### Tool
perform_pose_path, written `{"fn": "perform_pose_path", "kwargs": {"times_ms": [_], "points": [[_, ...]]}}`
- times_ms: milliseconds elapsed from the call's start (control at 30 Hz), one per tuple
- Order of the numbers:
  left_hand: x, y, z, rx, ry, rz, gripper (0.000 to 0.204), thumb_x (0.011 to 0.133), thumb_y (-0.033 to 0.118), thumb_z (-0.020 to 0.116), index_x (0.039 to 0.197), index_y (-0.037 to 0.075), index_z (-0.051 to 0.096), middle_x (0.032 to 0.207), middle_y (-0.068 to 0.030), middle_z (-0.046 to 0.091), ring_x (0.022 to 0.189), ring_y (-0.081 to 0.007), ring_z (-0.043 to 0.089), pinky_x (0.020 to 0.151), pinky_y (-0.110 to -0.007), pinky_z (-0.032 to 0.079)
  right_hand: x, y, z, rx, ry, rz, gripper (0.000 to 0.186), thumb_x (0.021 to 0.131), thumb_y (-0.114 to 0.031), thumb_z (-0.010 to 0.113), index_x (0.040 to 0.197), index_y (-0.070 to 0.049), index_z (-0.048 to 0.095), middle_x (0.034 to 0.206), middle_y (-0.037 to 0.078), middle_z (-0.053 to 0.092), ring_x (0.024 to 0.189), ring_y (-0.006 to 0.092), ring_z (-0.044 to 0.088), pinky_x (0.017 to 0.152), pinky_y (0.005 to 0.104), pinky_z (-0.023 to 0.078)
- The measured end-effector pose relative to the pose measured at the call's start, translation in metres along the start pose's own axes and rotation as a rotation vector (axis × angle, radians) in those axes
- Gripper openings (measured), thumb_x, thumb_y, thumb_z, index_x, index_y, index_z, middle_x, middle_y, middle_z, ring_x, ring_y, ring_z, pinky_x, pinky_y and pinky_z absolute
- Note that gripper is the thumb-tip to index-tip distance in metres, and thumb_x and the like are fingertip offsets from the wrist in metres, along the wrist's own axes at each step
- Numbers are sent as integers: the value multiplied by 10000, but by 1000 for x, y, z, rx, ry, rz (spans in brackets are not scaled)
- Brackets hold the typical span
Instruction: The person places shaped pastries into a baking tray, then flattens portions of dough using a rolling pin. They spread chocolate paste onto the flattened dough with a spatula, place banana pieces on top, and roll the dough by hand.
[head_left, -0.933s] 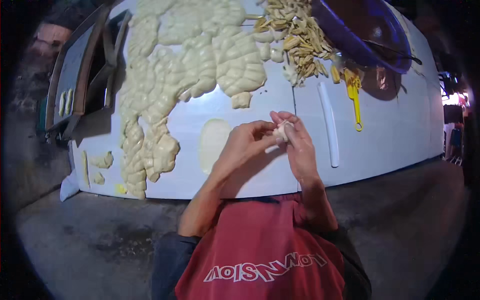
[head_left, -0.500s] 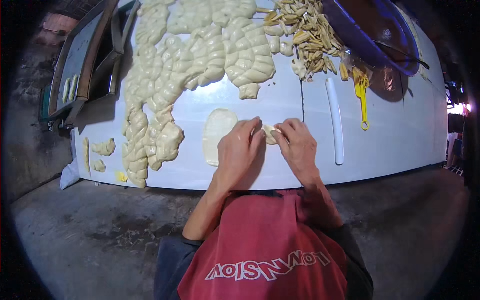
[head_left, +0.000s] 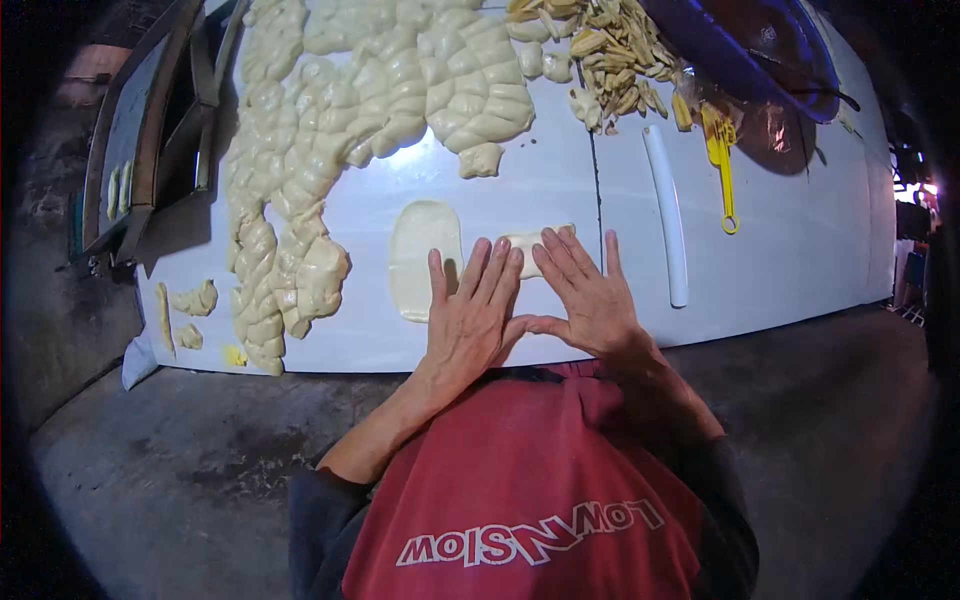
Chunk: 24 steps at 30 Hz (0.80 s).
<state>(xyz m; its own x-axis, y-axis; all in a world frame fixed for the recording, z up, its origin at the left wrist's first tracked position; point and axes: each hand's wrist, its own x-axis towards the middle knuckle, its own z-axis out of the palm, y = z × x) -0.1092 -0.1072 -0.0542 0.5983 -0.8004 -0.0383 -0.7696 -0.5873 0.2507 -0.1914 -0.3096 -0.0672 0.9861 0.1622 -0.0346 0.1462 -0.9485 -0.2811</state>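
Observation:
A small piece of dough [head_left: 525, 262] lies on the white tabletop, partly covered by my fingers. My left hand [head_left: 472, 305] rests flat at its left end, fingers stretched out. Over its right end my right hand [head_left: 588, 300] lies flat too, with the fingers spread and the thumb tips meeting near the table's front. A flattened oval sheet of dough [head_left: 420, 260] is just left of my left hand. Beyond it spreads a large mass of pale dough lumps [head_left: 390, 95].
Right of my hands lie a white rod [head_left: 667, 215] and a yellow-handled tool [head_left: 722, 165]. Sliced banana-like pieces [head_left: 620, 65] and a large blue basin [head_left: 760, 50] are at the far right. Wooden-framed trays [head_left: 140, 130] stand far left; dough scraps [head_left: 195, 298] lie near left.
Both hands have gone from pinching the small dough piece with bent fingers to lying flat on it. The dough piece now looks wider and flatter. The view has shifted slightly.

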Motion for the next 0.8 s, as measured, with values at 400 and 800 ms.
{"fn": "perform_pose_path", "kwargs": {"times_ms": [400, 800], "points": [[-3, 21, 2, -138, 18, 30, 811, 891, 468, 694, 1529, 46, 423, 1604, -157, 387, 1512, -329, 310, 1178, -707, 152, 1, 6, -13, 275, 142, 156, 849, 964, -612, 519, 1541, -9, 366, 1597, 220, 364, 1516, 367, 298, 1201, 683, 102], [43, 6, -3, -34, 32, 124, 656, 985, 438, 566, 1479, 15, 481, 1553, -144, 465, 1487, -298, 354, 1193, -683, 146, -5, 9, 5, 114, 129, 35, 917, 917, -686, 523, 1546, -33, 387, 1612, 154, 379, 1513, 311, 317, 1199, 686, 132]]}}
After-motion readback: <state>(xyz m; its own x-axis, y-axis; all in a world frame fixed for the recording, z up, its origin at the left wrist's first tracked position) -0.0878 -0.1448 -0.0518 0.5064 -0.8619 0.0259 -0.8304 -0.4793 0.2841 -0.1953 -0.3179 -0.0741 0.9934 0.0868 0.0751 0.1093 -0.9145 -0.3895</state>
